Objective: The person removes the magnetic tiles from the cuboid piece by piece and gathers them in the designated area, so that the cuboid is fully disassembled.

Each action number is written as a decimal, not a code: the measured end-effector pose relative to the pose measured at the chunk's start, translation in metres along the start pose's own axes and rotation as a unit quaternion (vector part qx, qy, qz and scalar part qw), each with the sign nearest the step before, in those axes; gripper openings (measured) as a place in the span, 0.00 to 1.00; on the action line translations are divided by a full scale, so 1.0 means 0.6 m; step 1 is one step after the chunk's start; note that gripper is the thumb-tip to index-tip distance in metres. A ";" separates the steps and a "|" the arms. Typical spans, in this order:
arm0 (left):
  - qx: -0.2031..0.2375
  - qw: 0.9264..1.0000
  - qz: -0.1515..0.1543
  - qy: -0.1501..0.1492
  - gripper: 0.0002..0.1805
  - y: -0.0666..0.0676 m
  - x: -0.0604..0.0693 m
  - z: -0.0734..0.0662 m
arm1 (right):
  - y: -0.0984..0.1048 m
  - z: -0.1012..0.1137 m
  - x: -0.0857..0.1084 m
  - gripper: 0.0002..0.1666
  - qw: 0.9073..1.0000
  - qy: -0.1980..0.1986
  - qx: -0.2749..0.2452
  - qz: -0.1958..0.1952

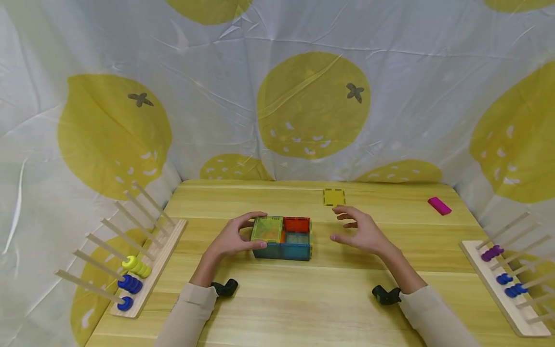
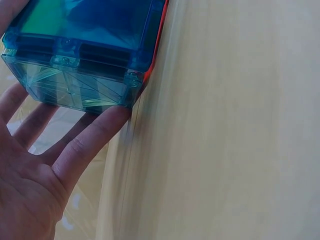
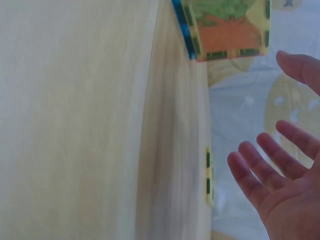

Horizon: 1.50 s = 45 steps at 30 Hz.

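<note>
So the box (image 1: 296, 251) here is see-through coloured tiles joined edge to edge, sitting on the table (image 1: 282, 299). I'd guess it's really light, with stiff, smooth, slightly slick walls. No single tile looks likely to break; the weak spots are probably the joints, so a hard squeeze or sideways knock could fold it up. Best hold imo is low on the outer walls, front and back, well away from the open right half.

The left hand (image 1: 232, 237) has pretty much that: thumb along the front, fingers round the back, pinching the left half, the one with the yellow lid (image 1: 267, 229) over it. The right half pokes out past that grip, towards the other hand.

The right hand (image 1: 363, 232) holds nothing, fingers apart and loosely bent, off to the right of the box. A loose yellow tile (image 1: 334, 197) lies flat just beyond its fingertips, not touching. It's thin and rigid, so I'd pinch it by opposite edges.
</note>
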<state>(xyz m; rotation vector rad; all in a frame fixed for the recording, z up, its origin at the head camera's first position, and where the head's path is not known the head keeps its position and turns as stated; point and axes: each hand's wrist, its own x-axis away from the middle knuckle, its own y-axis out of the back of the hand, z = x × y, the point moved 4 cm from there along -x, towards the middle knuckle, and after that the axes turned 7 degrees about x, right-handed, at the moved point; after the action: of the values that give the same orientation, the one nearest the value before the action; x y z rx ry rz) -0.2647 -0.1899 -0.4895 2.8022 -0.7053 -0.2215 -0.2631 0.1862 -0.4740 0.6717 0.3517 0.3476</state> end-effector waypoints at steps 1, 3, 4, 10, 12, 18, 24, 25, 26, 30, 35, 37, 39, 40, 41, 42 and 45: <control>0.001 1.000 0.000 0.000 0.40 0.000 0.000 0.000 | -0.003 0.003 0.004 0.45 1.000 0.000 -0.007 0.003; 0.003 1.000 0.001 0.000 0.40 0.000 0.001 0.000 | -0.010 0.010 0.009 0.46 1.000 0.002 -0.018 0.007; 0.003 1.000 0.001 0.000 0.40 0.000 0.001 0.000 | -0.014 0.013 0.011 0.46 1.000 0.003 -0.023 0.010; 0.005 1.000 -0.002 0.003 0.40 0.000 0.002 0.001 | -0.034 0.025 0.012 0.47 0.999 0.012 -0.039 0.023; 0.005 1.000 -0.002 0.004 0.40 0.000 0.002 0.001 | -0.039 0.028 0.010 0.47 0.999 0.016 -0.042 0.025; 0.000 1.000 -0.002 0.006 0.40 -0.001 0.001 -0.002 | -0.053 0.031 0.006 0.49 0.998 0.028 -0.050 0.029; -0.002 1.000 -0.003 0.010 0.41 -0.001 0.000 -0.001 | -0.064 0.033 0.004 0.48 0.997 0.032 -0.053 0.035; -0.001 1.000 -0.003 0.010 0.41 -0.001 0.001 -0.001 | -0.065 0.033 0.004 0.48 0.997 0.031 -0.054 0.037; -0.001 1.000 -0.003 0.010 0.41 -0.001 0.001 -0.002 | -0.067 0.034 0.003 0.48 0.997 0.030 -0.054 0.038; 0.004 1.000 -0.001 0.008 0.41 -0.001 0.002 -0.001 | -0.072 0.035 0.002 0.48 0.997 0.030 -0.055 0.041; 0.010 1.000 0.005 0.006 0.42 -0.002 0.002 0.000 | -0.079 0.035 0.000 0.48 0.997 0.034 -0.063 0.038; 0.010 1.000 0.006 0.005 0.42 -0.002 0.001 0.000 | -0.082 0.036 -0.001 0.49 0.997 0.034 -0.065 0.039; 0.010 1.000 0.006 0.004 0.42 -0.002 0.001 0.000 | -0.084 0.036 -0.002 0.49 0.996 0.033 -0.068 0.041; 0.011 1.000 0.007 0.003 0.42 -0.002 0.001 0.000 | -0.086 0.036 -0.002 0.48 0.996 0.033 -0.069 0.042; 0.010 1.000 0.006 0.003 0.42 -0.001 0.000 0.000 | -0.087 0.036 -0.002 0.49 0.996 0.032 -0.069 0.044; 0.010 1.000 0.006 0.003 0.42 -0.001 0.001 0.000 | -0.088 0.037 -0.003 0.49 0.996 0.032 -0.068 0.046; 0.009 1.000 0.004 0.005 0.42 0.000 0.001 0.001 | -0.091 0.039 -0.005 0.49 0.996 0.031 -0.066 0.049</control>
<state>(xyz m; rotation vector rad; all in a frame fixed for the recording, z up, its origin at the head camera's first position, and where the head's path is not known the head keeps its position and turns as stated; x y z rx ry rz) -0.2641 -0.1906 -0.4900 2.8153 -0.7207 -0.1996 -0.2449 0.1325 -0.4921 0.5499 0.3526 0.4811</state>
